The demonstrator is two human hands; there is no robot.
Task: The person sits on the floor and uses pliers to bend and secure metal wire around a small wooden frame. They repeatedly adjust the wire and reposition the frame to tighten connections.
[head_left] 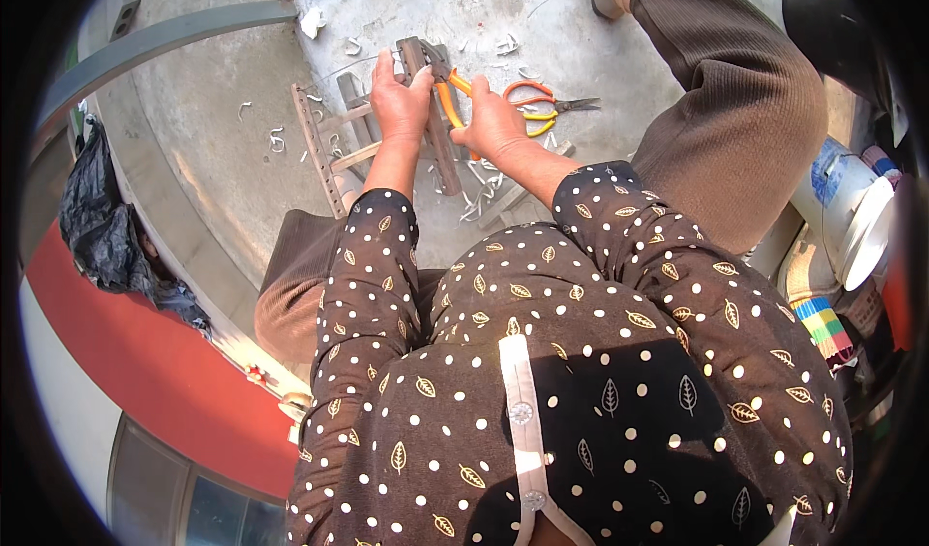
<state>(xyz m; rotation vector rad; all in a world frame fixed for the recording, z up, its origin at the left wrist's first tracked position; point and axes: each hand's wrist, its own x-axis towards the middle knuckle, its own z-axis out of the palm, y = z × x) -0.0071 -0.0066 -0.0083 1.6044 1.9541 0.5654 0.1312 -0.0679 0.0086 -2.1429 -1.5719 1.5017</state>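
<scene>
My left hand (399, 106) is closed round the upper end of a brown wooden bar, part of a small wooden frame (353, 154) with holes along its side rail. In my right hand (494, 120) are pliers (452, 89) with orange handles, gripped from the right side. Their dark jaws meet the wooden bar near its top, just beside my left thumb; what lies between the jaws is too small to make out. A thin wire runs off to the left of my left hand. Right of my right hand, scissors (556, 106) with orange and yellow handles lie on the floor.
Bits of white strip (278, 141) are scattered over the concrete floor (227, 81). A curved grey metal bar (184, 35) crosses the upper left. A black plastic bag (102, 207) lies at the left. White buckets (864, 236) and a striped knitted piece (821, 328) are at the right.
</scene>
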